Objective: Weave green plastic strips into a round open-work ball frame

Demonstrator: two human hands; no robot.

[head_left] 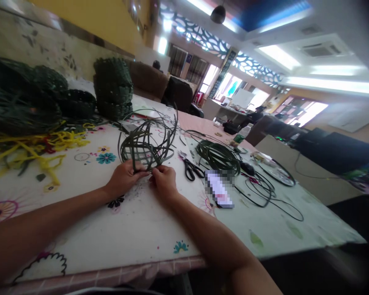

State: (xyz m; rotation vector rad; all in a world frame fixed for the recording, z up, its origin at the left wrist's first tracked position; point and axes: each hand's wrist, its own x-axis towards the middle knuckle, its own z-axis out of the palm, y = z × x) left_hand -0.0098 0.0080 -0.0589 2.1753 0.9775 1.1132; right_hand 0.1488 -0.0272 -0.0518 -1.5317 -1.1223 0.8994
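Note:
A loosely woven basket of dark green strips (140,143) rests on the flowered tablecloth, with long strip ends curving up and outward. My left hand (127,177) pinches its near edge on the left side, thumb pointing inward. Close beside it, my right hand (165,179) has its fingers closed on the same edge. The fingertips of both hands nearly meet, and the exact strips between them are too small to tell. Black-handled scissors (191,169) lie just right of the basket.
Coiled green strips (218,156) and a blurred phone-like object (219,189) lie to the right. Yellow strips (46,151) and a stack of dark green woven pieces (113,88) are at the left. A bottle (244,132) stands farther back, near chairs.

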